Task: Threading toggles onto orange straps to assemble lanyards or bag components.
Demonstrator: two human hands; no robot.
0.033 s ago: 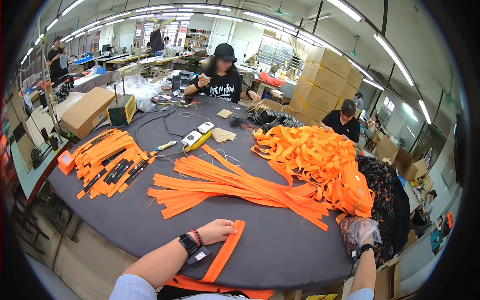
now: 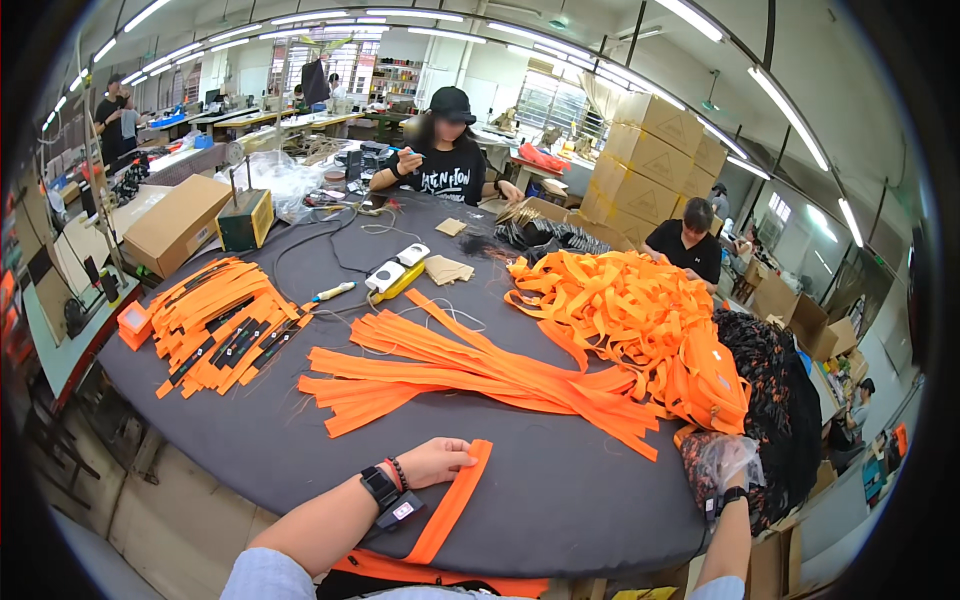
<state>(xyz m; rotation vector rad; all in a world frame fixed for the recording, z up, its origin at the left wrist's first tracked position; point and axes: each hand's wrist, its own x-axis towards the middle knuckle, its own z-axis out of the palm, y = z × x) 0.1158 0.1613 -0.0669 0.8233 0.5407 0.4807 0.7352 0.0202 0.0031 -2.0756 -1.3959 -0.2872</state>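
Near the table's front edge, my left hand (image 2: 440, 462) pinches the upper end of a flat orange strip (image 2: 452, 512), which looks like zipper tape. The strip slants down over the edge towards orange and black fabric (image 2: 440, 580) at my lap. At the right edge of the table, my right hand (image 2: 737, 468) is at a clear plastic bag (image 2: 722, 453) holding small orange-and-black pieces. The plastic covers its fingers, so their grip is hidden. Beyond my left hand lies a fanned bundle of long orange strips (image 2: 470, 375).
A tangled heap of orange tape (image 2: 610, 310) is at the right, beside a dark pile (image 2: 770, 410). Shorter orange strips with black ends (image 2: 235, 325) lie left. A power strip (image 2: 395, 272) with cables sits mid-table. Two people (image 2: 450, 170) work across the table.
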